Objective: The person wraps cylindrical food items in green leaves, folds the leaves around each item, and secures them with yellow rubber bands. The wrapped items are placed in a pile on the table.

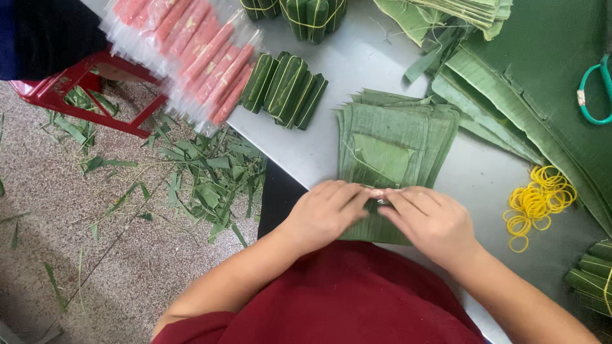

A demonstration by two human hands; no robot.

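Observation:
A stack of cut green banana-leaf sheets (390, 143) lies on the grey metal table (319, 153) in front of me. My left hand (323, 212) and my right hand (430, 221) rest side by side on the near edge of the top sheet, fingertips meeting at a small pale item (378, 192) that they pinch or roll into the leaf. What that item is stays mostly hidden under the fingers.
Plastic-wrapped pink sausages (191, 51) lie at the table's left edge. Leaf-wrapped bundles (284, 89) tied with yellow bands sit behind the stack, more at far right (593, 277). Yellow rubber bands (537, 199), teal-handled scissors (596, 89) on large leaves, red stool (76, 89), leaf scraps on floor.

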